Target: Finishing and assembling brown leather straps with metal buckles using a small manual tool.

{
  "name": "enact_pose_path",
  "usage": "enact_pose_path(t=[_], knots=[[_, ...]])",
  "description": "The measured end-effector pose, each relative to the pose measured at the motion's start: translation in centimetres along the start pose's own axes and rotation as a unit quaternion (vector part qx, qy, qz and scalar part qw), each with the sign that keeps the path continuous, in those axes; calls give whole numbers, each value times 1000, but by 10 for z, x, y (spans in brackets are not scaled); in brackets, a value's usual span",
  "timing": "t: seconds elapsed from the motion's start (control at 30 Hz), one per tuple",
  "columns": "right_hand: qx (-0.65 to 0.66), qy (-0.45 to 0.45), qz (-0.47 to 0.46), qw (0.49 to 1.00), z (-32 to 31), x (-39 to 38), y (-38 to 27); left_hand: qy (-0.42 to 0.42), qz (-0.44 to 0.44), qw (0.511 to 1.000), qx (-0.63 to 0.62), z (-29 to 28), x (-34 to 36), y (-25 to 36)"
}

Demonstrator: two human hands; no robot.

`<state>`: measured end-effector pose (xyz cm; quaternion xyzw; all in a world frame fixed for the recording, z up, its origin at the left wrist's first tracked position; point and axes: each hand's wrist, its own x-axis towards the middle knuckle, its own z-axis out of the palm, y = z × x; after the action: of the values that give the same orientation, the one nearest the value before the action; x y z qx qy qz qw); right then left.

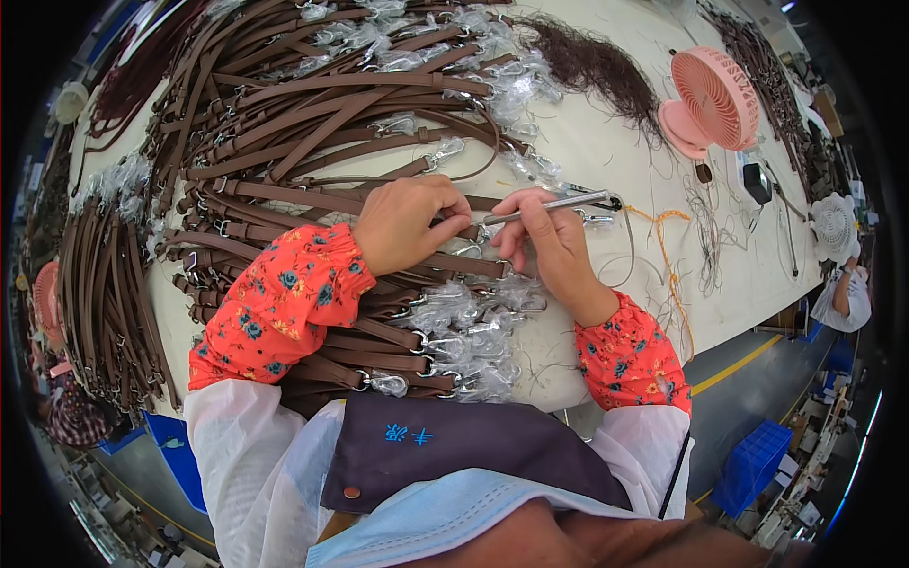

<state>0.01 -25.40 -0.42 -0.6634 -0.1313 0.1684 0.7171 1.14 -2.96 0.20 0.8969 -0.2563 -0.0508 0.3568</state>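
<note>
Among many brown straps (284,87) with metal clasps in clear plastic wrapping (454,322), my left hand (409,220) is closed, thumb and index pinched over a strap near the middle; what they grip is hidden. Just to its right, my right hand (547,237) holds a slim silver metal tool (578,202) lying diagonally across its fingers, its left tip close to my left fingertips. A thin dark cord loops down beside the tool, and an orange cord (670,267) lies farther right on the cream table (757,237).
A pink fan (708,102), tangled dark threads (597,66) and a small black object (757,184) lie back right. More straps (104,293) are piled left. A white fan (833,227), a co-worker (841,301) and blue crates (748,464) are at right. Another person (74,412) is at left.
</note>
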Motion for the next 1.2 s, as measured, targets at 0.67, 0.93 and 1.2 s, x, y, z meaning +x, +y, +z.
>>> enact_pose_path(t=[0.67, 0.93, 1.2], knots=[[-72, -31, 10, 997, 2, 3, -3, 9, -38, 998, -47, -1, 1, -2], [-82, -30, 19, 996, 2, 4, -3, 5, -40, 998, -47, -2, 1, -1], [-81, -34, 9, 996, 1, 4, -2, 18, -62, 995, -75, -3, 3, -2]])
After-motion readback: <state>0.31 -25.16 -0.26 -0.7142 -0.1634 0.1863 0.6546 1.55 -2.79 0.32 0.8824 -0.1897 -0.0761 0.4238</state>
